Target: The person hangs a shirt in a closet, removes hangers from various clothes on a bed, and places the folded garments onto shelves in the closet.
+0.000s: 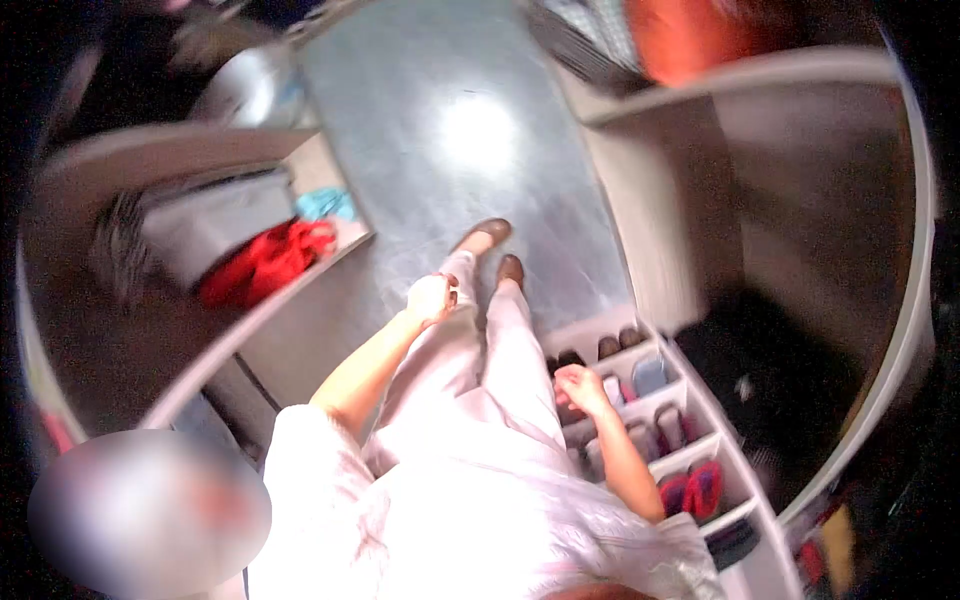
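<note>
My left hand (432, 300) hangs in front of my left leg with its fingers curled in. Motion blur hides what is inside it, if anything. Off to the right, my right hand (580, 388) is loosely bent with the fingers somewhat apart, and nothing shows in it. It hovers over a low shoe rack (700, 395), whose compartments hold several pairs of shoes, among them a red and dark pair (692, 490). I cannot tell whether the hand touches the rack. Brown shoes (511, 272) are on my feet.
Grey shiny floor (400, 120) runs ahead between two sides of shelving. On the left, a shelf holds red cloth (275, 262), a light blue cloth (326, 204) and a grey folded item (220, 215). A dark heap (750, 370) lies at the right, and something orange-red (690, 40) stands farther on.
</note>
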The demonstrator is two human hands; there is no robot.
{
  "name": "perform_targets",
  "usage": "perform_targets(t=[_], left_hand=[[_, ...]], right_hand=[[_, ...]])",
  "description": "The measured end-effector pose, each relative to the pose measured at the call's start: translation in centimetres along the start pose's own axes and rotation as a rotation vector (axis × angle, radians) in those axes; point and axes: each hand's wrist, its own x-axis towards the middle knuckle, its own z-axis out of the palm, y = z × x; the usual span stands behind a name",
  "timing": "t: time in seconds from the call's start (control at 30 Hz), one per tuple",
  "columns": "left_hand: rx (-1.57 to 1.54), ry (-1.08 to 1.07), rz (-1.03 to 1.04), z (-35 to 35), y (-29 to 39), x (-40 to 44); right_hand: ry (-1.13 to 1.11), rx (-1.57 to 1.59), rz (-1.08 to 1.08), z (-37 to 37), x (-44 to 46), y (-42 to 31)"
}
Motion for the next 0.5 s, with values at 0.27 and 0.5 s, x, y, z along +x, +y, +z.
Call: perform_targets(t=[0.27, 0.5], left_hand=[[-0.358, 0.136, -0.507, -0.6, -2.5, -9.0], [-0.875, 0.664, -0.823, 1.0, -8.7, -16.1]], right_hand=[[0.193, -0.386, -0.242, -12.8, -0.6, -6.6], [0.066, -0.854, -0.374, -8.5, -0.5, -19.5]])
